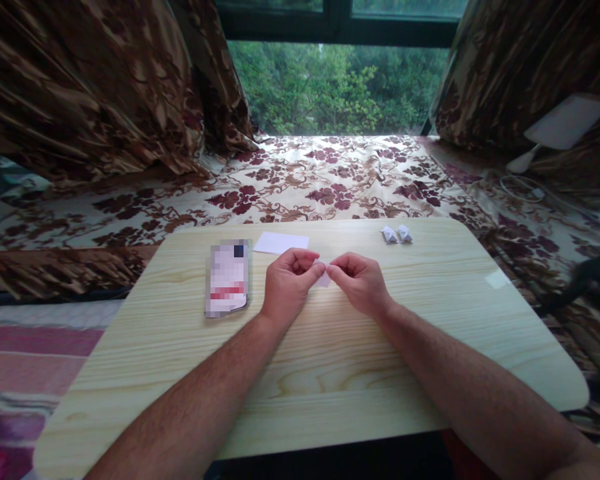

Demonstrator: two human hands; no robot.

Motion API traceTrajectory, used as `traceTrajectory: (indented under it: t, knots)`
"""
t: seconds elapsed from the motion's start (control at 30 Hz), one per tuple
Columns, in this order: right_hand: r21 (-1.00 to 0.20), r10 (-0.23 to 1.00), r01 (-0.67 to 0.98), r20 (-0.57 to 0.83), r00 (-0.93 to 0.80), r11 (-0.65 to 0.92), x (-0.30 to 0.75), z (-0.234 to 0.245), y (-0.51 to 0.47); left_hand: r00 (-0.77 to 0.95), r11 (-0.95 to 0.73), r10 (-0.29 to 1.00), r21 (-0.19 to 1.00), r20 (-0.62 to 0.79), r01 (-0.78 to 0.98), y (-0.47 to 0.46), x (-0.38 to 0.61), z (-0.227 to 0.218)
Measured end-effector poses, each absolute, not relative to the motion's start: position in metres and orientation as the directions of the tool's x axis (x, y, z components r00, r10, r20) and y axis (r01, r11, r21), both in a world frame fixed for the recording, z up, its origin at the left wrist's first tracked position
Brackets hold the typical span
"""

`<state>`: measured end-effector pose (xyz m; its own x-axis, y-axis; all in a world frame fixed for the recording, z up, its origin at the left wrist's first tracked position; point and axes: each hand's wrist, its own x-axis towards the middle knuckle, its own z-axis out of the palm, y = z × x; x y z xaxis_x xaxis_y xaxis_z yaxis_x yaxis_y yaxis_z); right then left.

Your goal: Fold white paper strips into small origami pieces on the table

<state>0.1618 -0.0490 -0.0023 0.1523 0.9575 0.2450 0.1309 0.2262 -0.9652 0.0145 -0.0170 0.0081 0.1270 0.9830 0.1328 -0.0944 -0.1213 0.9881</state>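
Note:
My left hand (289,280) and my right hand (361,283) meet over the middle of a light wooden table (330,373). Both pinch a small white piece of paper (323,279) between thumb and fingertips; most of it is hidden by the fingers. A white sheet of paper (281,243) lies flat just beyond my left hand. Two small folded white paper shapes (397,234) sit side by side at the table's far edge, to the right of my hands.
A phone or card-like flat object (227,278) lies on the table left of my left hand. Floral fabric (330,180) covers the surface behind the table, with patterned curtains (95,87) on both sides of a window. A white lamp (555,133) stands at far right.

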Motion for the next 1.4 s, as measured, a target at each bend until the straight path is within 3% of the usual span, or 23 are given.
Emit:
traceTrajectory:
  t: [0.33, 0.57, 0.83, 1.1, 1.4]
  knots:
    - [-0.956, 0.941, 0.156, 0.277, 0.195, 0.249, 0.1632, -0.0017, -0.0483, 0.205, -0.046, 0.977, 0.995, 0.063, -0.085, -0.0190, 0.0148, 0.0105]
    - [-0.965, 0.943, 0.118, 0.254, 0.216, 0.233, 0.1641, 0.0018, -0.0480, 0.244, -0.072, 0.969, 0.990, 0.041, 0.118, -0.0178, 0.0130, 0.0075]
    - [-0.964, 0.951, 0.099, 0.259, 0.168, 0.245, 0.1643, -0.0016, -0.0466, 0.226, -0.090, 0.972, 0.992, 0.067, 0.091, -0.0159, 0.0121, 0.0048]
    - [-0.959, 0.939, 0.140, 0.273, 0.207, 0.248, 0.1646, -0.0002, -0.0467, 0.279, -0.122, 0.958, 0.974, 0.066, 0.189, -0.0190, 0.0127, 0.0065]
    - [-0.970, 0.952, 0.105, 0.235, 0.198, 0.218, 0.1660, -0.0006, -0.0458, 0.266, -0.067, 0.964, 0.982, 0.018, 0.177, -0.0204, 0.0136, 0.0107]
